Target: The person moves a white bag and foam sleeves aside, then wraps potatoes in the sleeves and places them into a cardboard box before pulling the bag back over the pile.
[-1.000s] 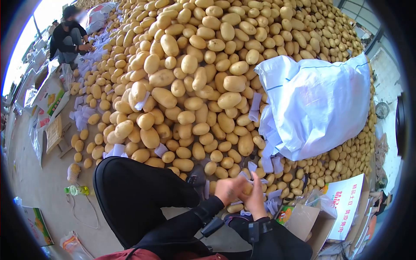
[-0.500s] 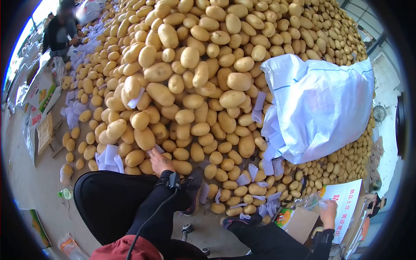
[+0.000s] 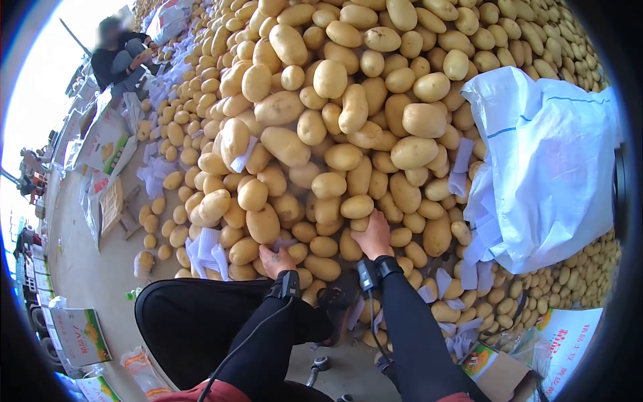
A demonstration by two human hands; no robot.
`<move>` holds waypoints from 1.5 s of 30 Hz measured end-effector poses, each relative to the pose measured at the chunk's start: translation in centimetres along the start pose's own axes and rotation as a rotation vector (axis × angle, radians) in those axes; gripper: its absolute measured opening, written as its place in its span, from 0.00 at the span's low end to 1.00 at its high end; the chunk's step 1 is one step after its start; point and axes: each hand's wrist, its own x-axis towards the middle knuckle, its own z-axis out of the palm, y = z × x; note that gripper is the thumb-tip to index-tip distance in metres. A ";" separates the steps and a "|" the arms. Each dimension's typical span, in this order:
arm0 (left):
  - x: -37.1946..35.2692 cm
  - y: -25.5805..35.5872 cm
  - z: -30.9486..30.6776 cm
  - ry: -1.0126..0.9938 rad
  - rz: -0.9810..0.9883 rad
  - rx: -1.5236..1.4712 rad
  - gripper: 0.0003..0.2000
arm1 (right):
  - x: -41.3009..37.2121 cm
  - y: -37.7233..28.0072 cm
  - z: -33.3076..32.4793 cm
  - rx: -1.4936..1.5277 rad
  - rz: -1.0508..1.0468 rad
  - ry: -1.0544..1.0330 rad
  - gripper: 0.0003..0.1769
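A large heap of yellow potatoes (image 3: 281,107) rises in front of me. My left hand (image 3: 277,260) is low at the heap's near edge, fingers apart and resting against potatoes, with none clearly lifted. To its right, my right hand (image 3: 373,238) has its fingers closed around a potato (image 3: 360,224) at the heap's front; part of the grip is hidden. White foam net sleeves (image 3: 206,252) lie in a bunch left of my left hand. A single foam sleeve (image 3: 244,155) rests higher on the potatoes.
A big white woven sack (image 3: 546,167) with foam sleeves spilling out lies on the heap at right. A cardboard box (image 3: 497,375) stands lower right. Black padding (image 3: 194,328) sits by my left leg. Another person (image 3: 117,57) sits at upper left, near printed cartons (image 3: 104,147).
My right hand has moved from the cardboard box at lower right to the potatoes in the middle. My left hand has drawn slightly back from a potato. The view has turned left.
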 end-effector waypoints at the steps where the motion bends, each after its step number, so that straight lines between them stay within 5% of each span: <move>1: 0.4 -0.5 -0.1 -0.064 -0.036 -0.031 0.15 | -0.3 -0.2 -1.1 0.127 0.000 -0.014 0.36; 3: 0.8 -2.1 0.8 -0.087 -0.036 -0.078 0.07 | -1.2 0.5 -3.0 0.517 0.116 -0.045 0.30; 4: 1.0 -3.6 1.8 -0.085 0.044 -0.052 0.08 | -2.2 0.2 -5.4 1.020 0.479 -0.255 0.25; 6: 0.0 -2.3 0.4 -0.112 0.110 -0.015 0.10 | -4.5 2.8 -7.3 1.674 0.736 -0.506 0.23; 8: -0.1 -1.3 -0.4 -0.096 0.052 -0.028 0.12 | -6.9 2.0 -9.2 1.633 0.772 -0.252 0.29; 11: 1.2 -1.8 -1.5 -0.299 0.076 -0.075 0.13 | -9.7 1.0 -12.3 1.644 0.760 -0.255 0.26; 14: -0.7 -0.5 -2.6 -0.157 0.102 -0.153 0.10 | -12.1 -0.4 -13.9 1.637 0.732 -0.208 0.28; 18: -5.2 0.2 -3.7 -0.381 0.121 -0.686 0.03 | -14.8 -1.7 -15.7 1.620 0.731 -0.154 0.32; 20: -9.2 1.9 -5.4 -0.737 -0.143 -1.072 0.04 | -16.0 -1.7 -16.0 1.600 0.753 -0.167 0.35; 22: -12.0 3.5 -9.0 -1.174 -0.355 -1.030 0.09 | -17.0 -2.6 -15.8 1.689 0.924 -0.007 0.41; 25: -14.1 4.2 -13.4 -1.583 -0.526 -0.940 0.11 | -19.4 -4.4 -16.9 1.991 0.895 -0.485 0.50; 26: -14.7 4.6 -15.1 -1.684 -0.540 -0.908 0.13 | -19.8 -5.9 -17.5 1.987 0.885 -0.482 0.50; 28: -15.8 5.0 -16.8 -1.728 -0.526 -0.811 0.15 | -21.3 -8.5 -18.5 1.786 0.891 -0.406 0.48; 32: -18.5 3.5 -17.8 -1.534 -0.250 -0.655 0.12 | -22.9 -7.3 -19.6 1.850 0.871 -0.208 0.43; 34: -20.8 2.4 -18.0 -1.151 0.516 -0.764 0.15 | -24.2 -6.2 -21.3 0.685 0.362 -0.151 0.43; 35: -21.2 2.3 -19.3 -0.955 1.053 -0.447 0.21 | -24.5 -6.6 -22.7 0.192 0.042 -0.048 0.48; 36: -22.1 1.5 -20.1 -1.053 1.245 -0.273 0.28 | -25.2 -7.3 -25.0 0.015 0.029 -0.078 0.44; 37: -22.6 1.9 -20.8 -1.145 1.215 -0.349 0.28 | -25.6 -5.9 -27.2 -0.164 -0.077 -0.070 0.37; 38: -23.0 2.4 -21.1 -1.233 1.180 -0.426 0.27 | -26.0 -5.5 -29.5 -0.309 0.039 -0.014 0.30; 41: -21.3 -1.5 -12.7 -0.914 1.041 -0.152 0.20 | -28.8 0.0 -39.6 -0.601 0.139 0.193 0.28; 45: -19.1 -2.6 -6.3 -0.959 1.040 0.266 0.17 | -32.9 4.9 -50.8 -1.029 0.487 -0.050 0.22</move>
